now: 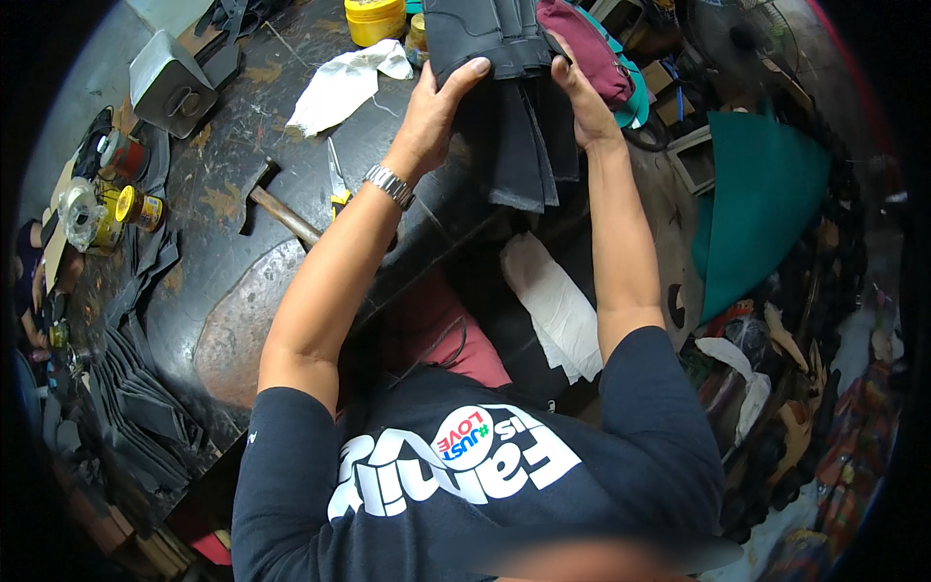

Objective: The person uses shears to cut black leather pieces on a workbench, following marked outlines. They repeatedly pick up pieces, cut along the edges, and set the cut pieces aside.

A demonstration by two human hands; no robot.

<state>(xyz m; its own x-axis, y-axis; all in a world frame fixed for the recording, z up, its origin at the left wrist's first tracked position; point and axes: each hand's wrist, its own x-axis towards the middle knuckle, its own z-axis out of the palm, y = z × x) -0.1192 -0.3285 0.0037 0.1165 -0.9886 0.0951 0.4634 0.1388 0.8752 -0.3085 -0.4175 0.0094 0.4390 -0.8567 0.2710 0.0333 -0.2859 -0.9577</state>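
Your view is dim around the rim, where the fisheye circle falls off into black corners and straight edges bow outward. Light falls from above, brightest on your forearms and on the white cloth (344,82); the dark worktable (233,175) shows dull sheen on its worn patches. The bottom edge is smeared and blurred, and detail at the far right goes soft.

Hammer (276,210) and scissors (336,177) lie centre-left on the table (223,155); tins (136,206) at left edge; box (170,85) upper left.
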